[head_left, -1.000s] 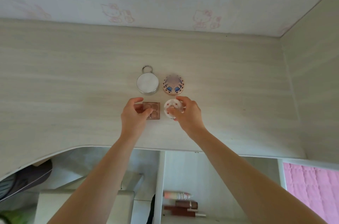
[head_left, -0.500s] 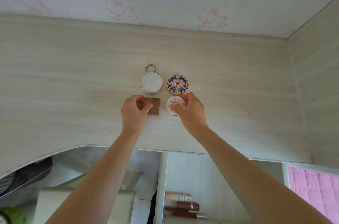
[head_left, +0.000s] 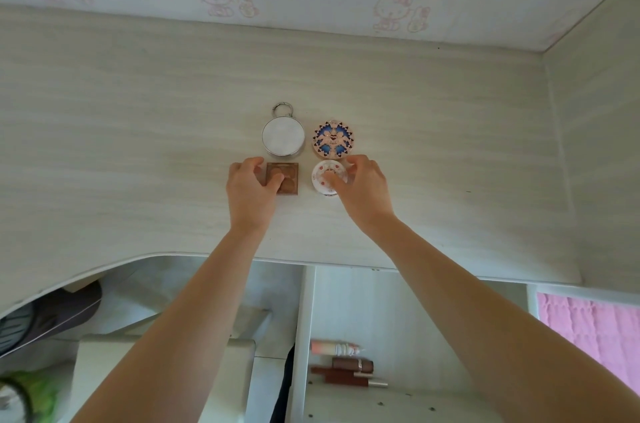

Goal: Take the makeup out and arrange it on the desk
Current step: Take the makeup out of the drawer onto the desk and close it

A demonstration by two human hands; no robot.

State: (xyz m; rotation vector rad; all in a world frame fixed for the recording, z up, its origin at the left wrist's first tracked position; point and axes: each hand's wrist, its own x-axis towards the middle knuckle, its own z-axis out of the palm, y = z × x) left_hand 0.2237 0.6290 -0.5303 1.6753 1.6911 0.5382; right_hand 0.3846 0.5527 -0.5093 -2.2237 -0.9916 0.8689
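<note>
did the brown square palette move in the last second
Yes. The brown square palette, pinched by the left hand, has slid away from the person and slightly left, closing the gap to the silver round compact, now lined up below it.

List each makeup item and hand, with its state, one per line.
Silver compact: closed, flat on desk, untouched.
Blue patterned compact: closed, flat on desk.
Brown palette: flat, gripped by left hand.
White compact: flat, gripped by right hand.
Lipsticks: lying below desk, not taken out.
</note>
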